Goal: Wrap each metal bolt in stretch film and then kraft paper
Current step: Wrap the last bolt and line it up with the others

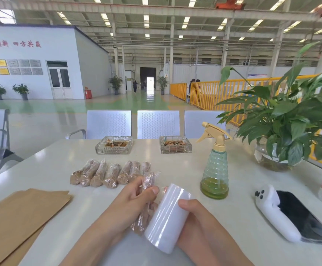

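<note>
Spray bottle [214,169] at 2 o'clock; two ashtrays [114,145] at 12; wrapped bolts [106,173] in a row; brown paper [16,217] at 9. Left hand [129,204] pinches a film-covered bolt [145,200], long axis running 12 to 6. Right hand [196,219] grips the film roll [168,217], touching the bolt.

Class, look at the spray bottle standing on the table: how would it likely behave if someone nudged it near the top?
The spray bottle looks tall and narrow-necked, so a push near the trigger would probably tip it. Only a shallow layer of yellowish liquid sits at the bottom, so it is likely light and slides easily on the glossy table. On its side, the round body might roll.
</note>
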